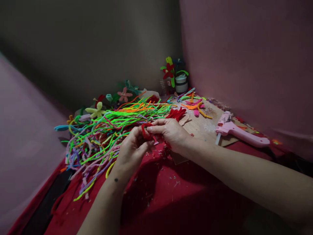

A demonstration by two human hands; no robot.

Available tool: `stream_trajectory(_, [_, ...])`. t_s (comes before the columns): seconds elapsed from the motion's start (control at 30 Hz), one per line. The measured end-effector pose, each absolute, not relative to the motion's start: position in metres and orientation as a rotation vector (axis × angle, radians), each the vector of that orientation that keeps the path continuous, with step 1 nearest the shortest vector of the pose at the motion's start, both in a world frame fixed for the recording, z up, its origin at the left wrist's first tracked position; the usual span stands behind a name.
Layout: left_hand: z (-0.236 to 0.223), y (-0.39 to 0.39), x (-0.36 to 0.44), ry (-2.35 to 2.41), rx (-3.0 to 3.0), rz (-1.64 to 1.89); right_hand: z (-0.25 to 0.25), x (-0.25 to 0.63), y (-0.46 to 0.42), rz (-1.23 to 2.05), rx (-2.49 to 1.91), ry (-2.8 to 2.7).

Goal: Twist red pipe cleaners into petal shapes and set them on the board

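Between both hands is a red pipe cleaner (145,133), bent into a loop. My left hand (133,145) pinches it from the left, thumb and fingers closed around its lower side. From the right, my right hand (168,132) grips the loop's upper edge between thumb and forefinger. Some more red fuzzy stem shows under the right palm. Just beyond the right hand lies a bunch of short red pipe cleaner pieces (177,113). A large heap of loose pipe cleaners (117,119), mostly green, spreads left of and behind my hands.
A pink glue gun (241,132) rests on a stained board (207,125) at right. Pink and orange pipe cleaner pieces (195,105) lie farther back. Finished fuzzy flowers (124,94) and a white pot (181,83) stand by the wall. Scraps dot the red cloth (171,195).
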State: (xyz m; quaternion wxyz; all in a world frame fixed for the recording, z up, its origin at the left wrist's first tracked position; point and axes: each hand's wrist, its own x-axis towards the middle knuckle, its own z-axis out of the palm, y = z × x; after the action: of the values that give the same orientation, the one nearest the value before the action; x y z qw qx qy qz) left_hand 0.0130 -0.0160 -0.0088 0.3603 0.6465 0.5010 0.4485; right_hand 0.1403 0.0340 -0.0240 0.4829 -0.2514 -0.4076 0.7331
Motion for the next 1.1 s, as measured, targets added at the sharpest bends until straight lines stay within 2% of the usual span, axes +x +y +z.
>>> stream_trajectory(0.1, [-0.013,-0.014,0.009,1.423,1.739,1.147,-0.022,0.141,0.035,1.777,-0.618,-0.944])
stream_trajectory(0.3, [-0.013,-0.011,-0.004,1.454,1.746,0.676,-0.025,0.14,0.035,1.781,-0.609,-0.956])
stream_trajectory(0.43, [-0.007,-0.013,-0.008,1.471,1.691,0.594,-0.025,0.141,0.038,1.774,-0.609,-0.971])
stream_trajectory(0.7, [-0.002,-0.017,0.0,1.126,1.302,0.844,-0.023,0.142,0.036,1.798,-0.599,-0.981])
stream_trajectory(0.9, [-0.006,-0.016,0.006,1.206,1.318,0.999,-0.027,0.141,0.039,1.657,-0.624,-1.089])
stream_trajectory(1.1, [-0.005,-0.015,0.0,1.203,1.214,0.987,-0.028,0.141,0.039,1.567,-0.673,-1.162])
